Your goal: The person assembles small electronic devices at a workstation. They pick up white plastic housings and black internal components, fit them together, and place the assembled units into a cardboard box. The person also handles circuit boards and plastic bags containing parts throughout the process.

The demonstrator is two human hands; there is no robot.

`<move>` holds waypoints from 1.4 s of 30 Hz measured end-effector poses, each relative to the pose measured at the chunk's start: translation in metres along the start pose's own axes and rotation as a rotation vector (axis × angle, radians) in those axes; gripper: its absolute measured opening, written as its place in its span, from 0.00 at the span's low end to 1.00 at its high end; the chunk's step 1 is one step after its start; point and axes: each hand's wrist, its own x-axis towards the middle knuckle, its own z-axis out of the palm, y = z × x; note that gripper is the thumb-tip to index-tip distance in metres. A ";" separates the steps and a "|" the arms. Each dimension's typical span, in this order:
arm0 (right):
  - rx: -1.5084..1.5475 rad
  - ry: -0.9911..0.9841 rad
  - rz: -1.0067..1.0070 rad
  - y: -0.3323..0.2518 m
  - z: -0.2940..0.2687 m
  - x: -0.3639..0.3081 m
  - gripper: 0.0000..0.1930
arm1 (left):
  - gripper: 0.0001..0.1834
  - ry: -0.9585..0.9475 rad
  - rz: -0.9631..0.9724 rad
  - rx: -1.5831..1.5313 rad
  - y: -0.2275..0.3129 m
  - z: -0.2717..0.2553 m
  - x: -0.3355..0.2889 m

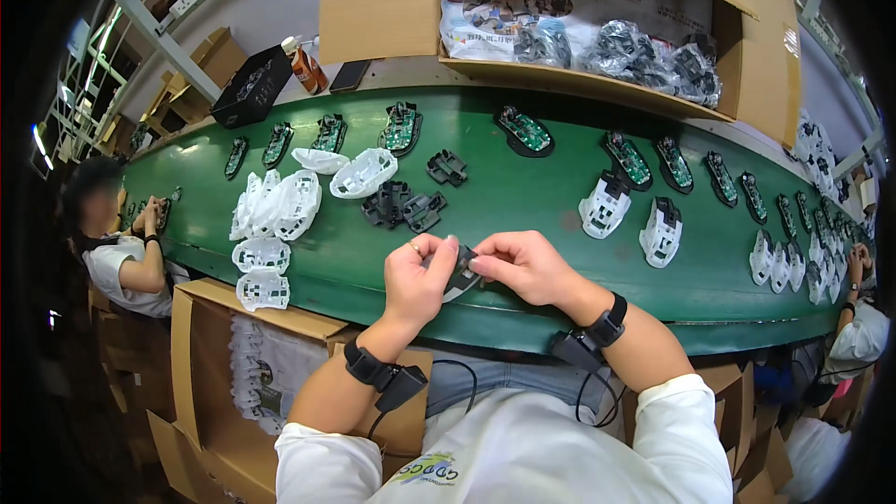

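Close to the bench's near edge, my left hand (413, 282) and my right hand (528, 267) hold a white mouse shell (458, 286) between them, fingers pinched on its two sides. A dark plastic part shows at the top of this shell, partly hidden by my fingers. Just beyond my left hand lie loose black plastic parts (422, 211), with another dark pair (447, 168) farther off. White mouse shells (301, 205) are stacked to the left. Right of my hands rest two white shells with black parts fitted (662, 233).
Along the far side of the green bench (523, 313) stands a row of mouse bases with green circuit boards (399, 127). Behind it is a cardboard box (597, 93) of bagged parts. An open carton (201, 383) sits below left. People work at both ends.
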 end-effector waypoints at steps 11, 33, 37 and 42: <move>-1.313 0.478 -0.210 -0.117 -0.098 0.009 0.12 | 0.14 0.124 0.261 0.281 0.031 -0.063 0.026; -0.054 0.032 0.133 -0.088 -0.061 0.092 0.14 | 0.14 0.019 0.692 0.477 0.081 -0.037 0.077; -0.416 0.258 -0.057 -0.069 -0.027 0.072 0.25 | 0.11 0.000 0.383 0.388 0.058 -0.039 0.070; -1.062 0.152 -0.072 -0.083 -0.011 0.054 0.16 | 0.14 -0.273 0.052 0.175 0.059 -0.053 0.054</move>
